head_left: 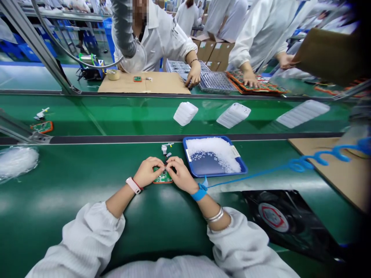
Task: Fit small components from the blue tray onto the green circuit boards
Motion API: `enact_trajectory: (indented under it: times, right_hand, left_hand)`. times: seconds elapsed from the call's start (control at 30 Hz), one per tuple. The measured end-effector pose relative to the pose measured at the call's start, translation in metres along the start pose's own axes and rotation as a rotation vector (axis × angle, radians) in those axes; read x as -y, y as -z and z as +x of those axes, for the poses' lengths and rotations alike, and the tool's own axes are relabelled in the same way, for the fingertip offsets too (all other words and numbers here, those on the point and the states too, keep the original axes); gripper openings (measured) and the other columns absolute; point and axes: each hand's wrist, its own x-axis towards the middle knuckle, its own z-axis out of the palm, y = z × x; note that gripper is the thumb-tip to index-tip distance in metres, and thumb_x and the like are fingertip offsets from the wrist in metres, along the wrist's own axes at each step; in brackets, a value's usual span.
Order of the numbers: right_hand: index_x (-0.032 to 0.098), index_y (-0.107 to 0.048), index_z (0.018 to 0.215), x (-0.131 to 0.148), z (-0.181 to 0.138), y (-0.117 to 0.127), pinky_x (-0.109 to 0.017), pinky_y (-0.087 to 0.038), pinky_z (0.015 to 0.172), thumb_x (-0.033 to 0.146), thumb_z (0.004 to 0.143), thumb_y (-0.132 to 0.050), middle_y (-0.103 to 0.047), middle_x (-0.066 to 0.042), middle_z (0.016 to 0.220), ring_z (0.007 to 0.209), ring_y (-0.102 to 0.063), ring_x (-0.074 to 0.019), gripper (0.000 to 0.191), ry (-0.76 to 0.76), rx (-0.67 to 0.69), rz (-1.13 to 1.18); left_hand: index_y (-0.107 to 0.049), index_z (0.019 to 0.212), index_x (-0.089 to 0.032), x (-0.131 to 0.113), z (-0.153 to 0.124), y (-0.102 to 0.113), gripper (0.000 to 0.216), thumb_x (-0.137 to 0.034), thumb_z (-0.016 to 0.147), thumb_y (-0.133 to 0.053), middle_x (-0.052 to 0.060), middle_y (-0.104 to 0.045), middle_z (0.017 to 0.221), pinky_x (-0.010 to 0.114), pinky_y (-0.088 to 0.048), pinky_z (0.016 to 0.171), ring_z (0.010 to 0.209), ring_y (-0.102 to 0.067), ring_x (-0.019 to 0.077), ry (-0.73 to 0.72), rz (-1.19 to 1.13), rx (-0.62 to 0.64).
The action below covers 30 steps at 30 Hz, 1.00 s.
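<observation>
A small green circuit board (162, 178) with an orange edge lies on the green mat in front of me. My left hand (148, 172) grips its left side with bent fingers. My right hand (181, 174) presses on its right side, fingertips pinched together over the board's top. A blue strap on my right wrist trails a blue coiled cord (307, 160) to the right. Just behind the hands lie small white and grey parts (165, 148). A blue tray (242, 168) of tiny white plastic pieces stands to the right of my hands.
White ribbed housings (185, 113) ride the conveyor belt behind. Another circuit board (42, 126) lies far left, near a clear bag (17, 161). A black fan (278, 218) sits at the right beside a cardboard sheet (344, 177). People in white coats work at trays across the belt.
</observation>
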Motion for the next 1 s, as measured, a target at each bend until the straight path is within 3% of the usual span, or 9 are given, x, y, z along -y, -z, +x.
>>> enact_trajectory:
  times: [0.37,0.5,0.57,0.67,0.77,0.87,1.0]
  right_hand:
    - [0.018,-0.052,0.066,-0.002,0.005,-0.003,-0.032,-0.044,0.072,0.014,0.079,-0.047,-0.049,-0.006,0.087,0.083,-0.051,-0.0169,0.014,-0.105,0.046,0.02]
    - [0.018,-0.053,0.065,0.009,0.004,-0.002,-0.031,-0.044,0.069,0.013,0.078,-0.048,-0.05,-0.005,0.082,0.078,-0.052,-0.0166,0.015,-0.109,0.01,-0.021]
    - [0.018,-0.054,0.067,0.013,0.003,0.009,-0.032,-0.044,0.073,0.014,0.079,-0.048,-0.052,-0.006,0.084,0.082,-0.053,-0.0171,0.014,-0.052,-0.04,-0.059]
    - [0.019,-0.056,0.072,0.004,-0.001,0.044,-0.035,-0.043,0.081,0.017,0.08,-0.048,-0.053,-0.007,0.089,0.088,-0.053,-0.0188,0.012,-0.01,-0.207,-0.17]
    - [0.018,-0.056,0.067,-0.026,-0.007,0.085,-0.038,-0.043,0.078,0.022,0.077,-0.052,-0.051,-0.007,0.08,0.082,-0.052,-0.0208,0.011,-0.165,-0.37,-0.322]
    - [0.019,-0.056,0.063,-0.056,-0.013,0.108,-0.038,-0.044,0.075,0.024,0.074,-0.053,-0.051,-0.006,0.074,0.076,-0.051,-0.0209,0.012,-0.272,-0.331,-0.39]
    - [0.019,-0.056,0.063,-0.072,-0.016,0.11,-0.039,-0.044,0.073,0.024,0.073,-0.053,-0.052,-0.006,0.072,0.073,-0.05,-0.0207,0.012,-0.285,-0.344,-0.432]
  left_hand:
    - [-0.068,0.066,-0.016,-0.006,0.01,0.002,0.014,-0.012,0.074,-0.057,0.003,-0.068,0.078,0.028,-0.046,0.072,0.076,-0.063,0.0167,0.184,0.066,0.093]
    - [-0.064,0.068,-0.016,-0.003,0.007,0.002,0.009,-0.013,0.074,-0.059,0.002,-0.066,0.078,0.027,-0.045,0.071,0.075,-0.061,0.0159,0.131,0.063,0.063]
    - [-0.062,0.076,-0.016,0.0,0.003,0.002,0.003,-0.017,0.075,-0.06,0.003,-0.063,0.08,0.027,-0.045,0.07,0.076,-0.059,0.0159,0.075,0.068,0.01]
    - [-0.056,0.091,-0.017,0.004,-0.001,0.002,0.015,-0.025,0.078,-0.059,0.003,-0.06,0.086,0.028,-0.045,0.07,0.079,-0.057,0.0166,0.021,0.081,-0.019]
    - [-0.054,0.096,-0.018,0.006,-0.003,0.001,0.017,-0.027,0.081,-0.056,0.005,-0.06,0.092,0.031,-0.045,0.076,0.086,-0.057,0.0186,-0.015,0.12,0.02]
    - [-0.053,0.1,-0.018,0.006,-0.002,0.001,0.02,-0.026,0.082,-0.054,0.005,-0.061,0.096,0.033,-0.044,0.079,0.089,-0.056,0.0202,-0.032,0.17,0.056]
    - [-0.053,0.103,-0.018,0.004,-0.002,0.001,0.022,-0.028,0.083,-0.052,0.006,-0.062,0.096,0.034,-0.043,0.079,0.089,-0.055,0.0209,-0.042,0.212,0.084]
